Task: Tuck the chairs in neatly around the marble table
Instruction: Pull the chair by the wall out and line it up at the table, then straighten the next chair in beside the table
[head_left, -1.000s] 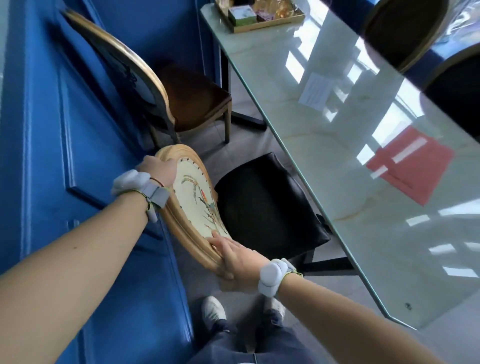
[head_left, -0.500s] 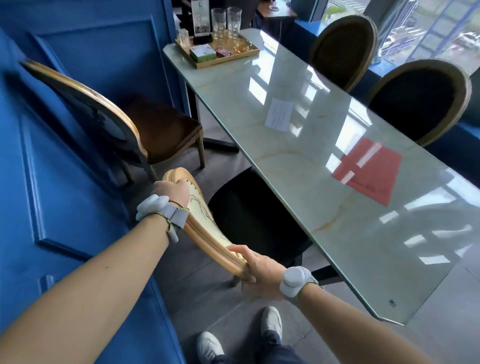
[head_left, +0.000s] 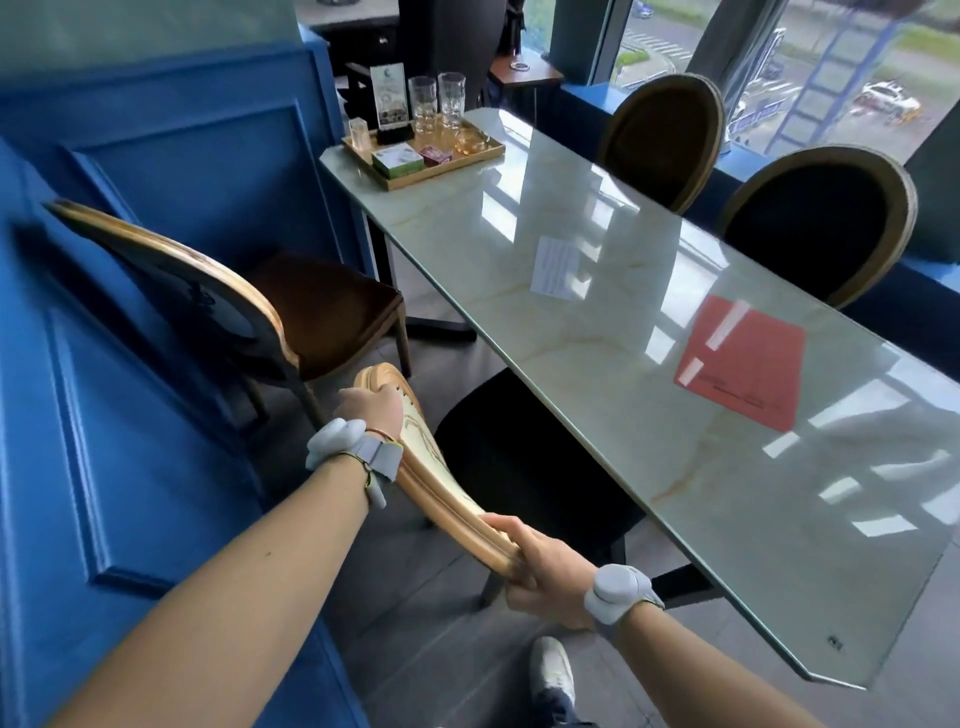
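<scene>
The marble table (head_left: 597, 291) runs from upper middle to lower right. The near chair (head_left: 519, 467) has a black seat partly under the table's left edge and a gold oval back. My left hand (head_left: 371, 410) grips the far end of that back's rim, and my right hand (head_left: 545, 574) grips its near end. A second chair (head_left: 322, 306) with a brown seat stands farther along the left side, apart from the table and close to the blue wall. Two dark oval-backed chairs (head_left: 660, 140) (head_left: 815, 223) stand against the table's far side.
A blue panelled wall (head_left: 104, 415) runs close along the left. A gold tray (head_left: 441, 169) with glasses and small boxes sits at the table's far end. A white paper (head_left: 556, 273) and a red sheet (head_left: 743, 364) lie on the top. My shoe (head_left: 553, 670) is on the grey floor.
The near chair's black seat has slid further under the table edge. The view has lifted, bringing the far chairs and windows into sight. Both hands keep their grip on the back.
</scene>
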